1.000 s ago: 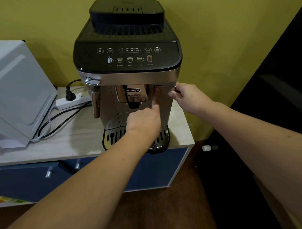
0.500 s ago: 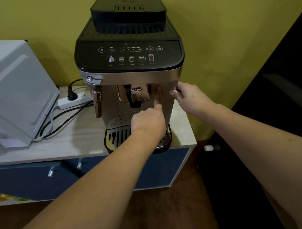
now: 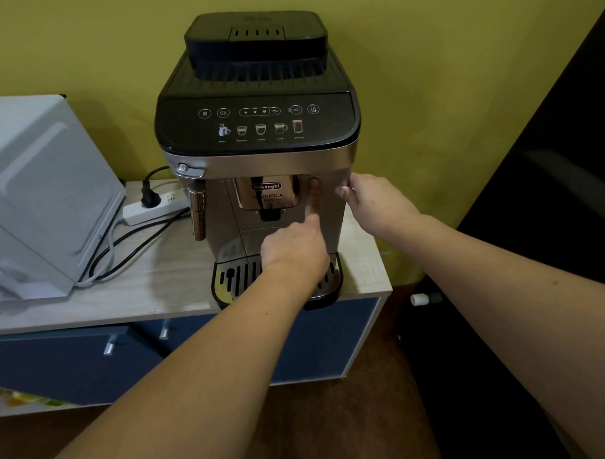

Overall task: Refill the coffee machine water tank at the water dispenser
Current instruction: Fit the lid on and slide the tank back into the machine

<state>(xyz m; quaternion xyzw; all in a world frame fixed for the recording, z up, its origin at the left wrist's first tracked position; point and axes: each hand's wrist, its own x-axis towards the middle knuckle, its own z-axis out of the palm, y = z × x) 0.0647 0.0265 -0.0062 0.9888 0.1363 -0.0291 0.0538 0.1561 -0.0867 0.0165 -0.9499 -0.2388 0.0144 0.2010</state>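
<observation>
The silver and black coffee machine [image 3: 256,128] stands on a wooden cabinet top [image 3: 158,279] against the yellow wall. Its water tank shows only as the silver front panel [image 3: 332,211] at the machine's lower right, seated in the body. My left hand [image 3: 295,250] is in front of the drip tray [image 3: 232,278], fingers curled, with the index finger stretched up into a recess at the top of that panel. My right hand [image 3: 379,202] grips the machine's right front edge, its fingertips curled around the corner. No water dispenser is in view.
A white boxy appliance [image 3: 42,190] fills the cabinet's left side. A power strip [image 3: 153,207] with black and white cables lies between it and the machine. Blue drawers [image 3: 76,361] sit below, and a dark surface [image 3: 550,186] rises on the right.
Both hands stay where they were on the machine's right front. Only the view has shifted slightly.
</observation>
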